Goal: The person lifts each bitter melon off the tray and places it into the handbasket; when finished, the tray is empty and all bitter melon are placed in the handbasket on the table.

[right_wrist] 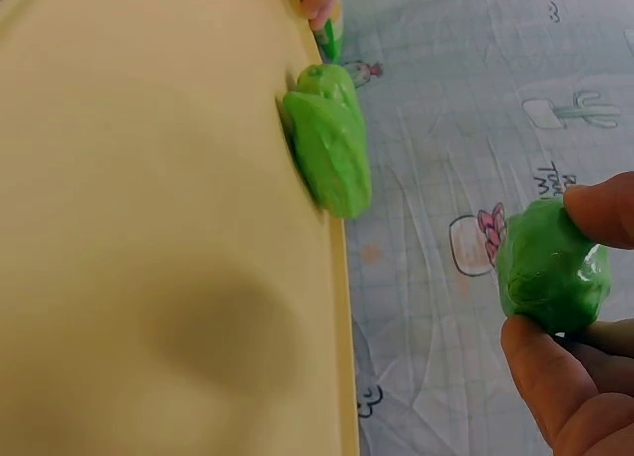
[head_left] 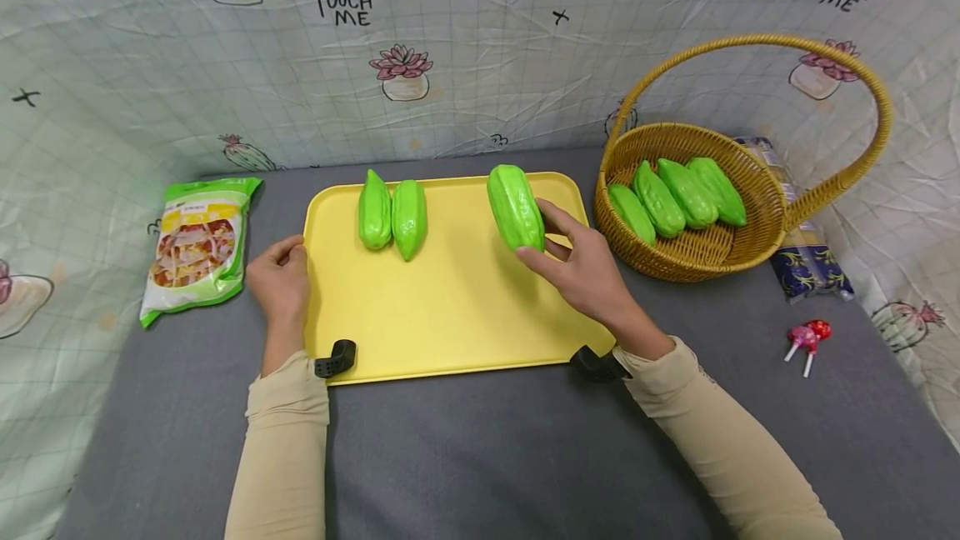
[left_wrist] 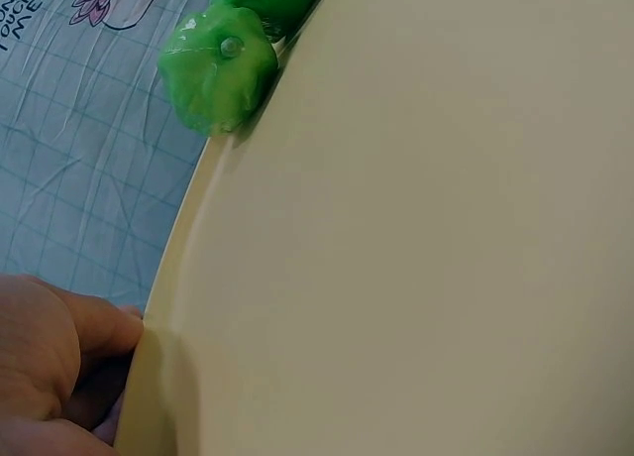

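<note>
My right hand (head_left: 585,269) holds a green ridged vegetable (head_left: 516,207), raised over the right part of a yellow tray (head_left: 450,307). In the right wrist view, the thumb and fingers pinch this vegetable (right_wrist: 553,268) from opposite sides. My left hand (head_left: 283,282) grips the tray's left rim with curled fingers. In the left wrist view, a fingertip of that hand (left_wrist: 50,362) touches the rim; the rest of its grip is partly hidden. Two similar green vegetables (head_left: 375,215) lie side by side near the tray's back edge, left of its middle.
A wicker basket (head_left: 701,265) with a tall handle stands right of the tray, with several green vegetables (head_left: 686,194) inside. Behind it lies a dark blue packet (head_left: 813,265), partly hidden. Two lollipops (head_left: 808,336) lie nearer me. A green-and-white food bag (head_left: 198,248) sits far left.
</note>
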`<act>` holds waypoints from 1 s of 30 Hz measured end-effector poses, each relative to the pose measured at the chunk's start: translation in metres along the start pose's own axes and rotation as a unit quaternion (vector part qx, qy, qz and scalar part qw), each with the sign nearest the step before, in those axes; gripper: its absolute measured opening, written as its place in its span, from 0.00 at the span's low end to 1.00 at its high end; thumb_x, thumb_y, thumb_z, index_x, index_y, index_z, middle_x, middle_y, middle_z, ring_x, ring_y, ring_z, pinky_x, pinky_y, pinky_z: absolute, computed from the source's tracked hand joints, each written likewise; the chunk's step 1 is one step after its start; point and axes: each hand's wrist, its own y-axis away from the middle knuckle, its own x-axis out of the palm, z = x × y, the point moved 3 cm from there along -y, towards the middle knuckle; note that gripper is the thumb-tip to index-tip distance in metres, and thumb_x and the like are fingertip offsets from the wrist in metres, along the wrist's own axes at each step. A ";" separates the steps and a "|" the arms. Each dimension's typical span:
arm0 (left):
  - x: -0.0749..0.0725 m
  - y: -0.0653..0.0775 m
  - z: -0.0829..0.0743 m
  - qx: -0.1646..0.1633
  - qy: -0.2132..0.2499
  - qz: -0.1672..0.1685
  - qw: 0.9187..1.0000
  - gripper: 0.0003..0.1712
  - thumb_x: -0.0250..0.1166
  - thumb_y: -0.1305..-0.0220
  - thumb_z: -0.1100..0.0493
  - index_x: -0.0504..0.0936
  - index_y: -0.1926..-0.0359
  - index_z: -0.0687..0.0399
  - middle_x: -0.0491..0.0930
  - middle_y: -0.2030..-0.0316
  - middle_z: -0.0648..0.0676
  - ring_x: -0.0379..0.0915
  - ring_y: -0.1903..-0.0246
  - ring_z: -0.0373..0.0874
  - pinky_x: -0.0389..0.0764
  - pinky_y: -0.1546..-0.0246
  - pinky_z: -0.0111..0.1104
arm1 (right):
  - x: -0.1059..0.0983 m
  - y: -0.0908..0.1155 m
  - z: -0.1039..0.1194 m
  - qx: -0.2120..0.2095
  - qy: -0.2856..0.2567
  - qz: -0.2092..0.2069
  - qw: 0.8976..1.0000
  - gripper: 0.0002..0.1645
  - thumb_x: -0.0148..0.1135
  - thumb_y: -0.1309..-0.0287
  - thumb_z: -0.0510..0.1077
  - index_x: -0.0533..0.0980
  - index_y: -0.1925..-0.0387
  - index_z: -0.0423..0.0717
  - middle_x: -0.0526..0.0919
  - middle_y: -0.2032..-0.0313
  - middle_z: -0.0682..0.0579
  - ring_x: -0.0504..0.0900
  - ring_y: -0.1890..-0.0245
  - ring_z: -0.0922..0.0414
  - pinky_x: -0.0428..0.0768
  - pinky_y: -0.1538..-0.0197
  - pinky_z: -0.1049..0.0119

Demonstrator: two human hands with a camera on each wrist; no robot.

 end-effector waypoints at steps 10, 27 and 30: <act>0.000 0.003 -0.002 -0.006 0.014 0.008 1.000 0.16 0.59 0.25 0.60 0.87 0.45 0.59 0.82 0.55 0.54 0.69 0.65 0.26 0.71 0.59 0.21 | -0.034 0.012 -0.010 0.020 -0.006 -0.023 1.000 0.44 0.66 0.33 0.40 0.57 0.22 0.44 0.67 0.27 0.40 0.72 0.29 0.45 0.79 0.44 0.77; -0.001 0.005 -0.001 0.013 0.008 0.004 1.000 0.16 0.58 0.25 0.61 0.87 0.46 0.62 0.84 0.50 0.63 0.68 0.67 0.25 0.70 0.61 0.21 | -0.076 0.028 -0.020 0.038 0.051 -0.075 0.995 0.40 0.65 0.31 0.46 0.61 0.22 0.54 0.72 0.30 0.41 0.79 0.37 0.57 0.78 0.48 0.82; -0.001 0.005 -0.002 0.013 0.007 0.004 1.000 0.16 0.58 0.25 0.61 0.87 0.46 0.62 0.84 0.49 0.63 0.67 0.66 0.24 0.69 0.60 0.20 | -0.084 0.031 -0.022 0.046 0.057 -0.081 0.994 0.41 0.65 0.31 0.46 0.60 0.22 0.53 0.73 0.31 0.40 0.79 0.36 0.58 0.78 0.48 0.82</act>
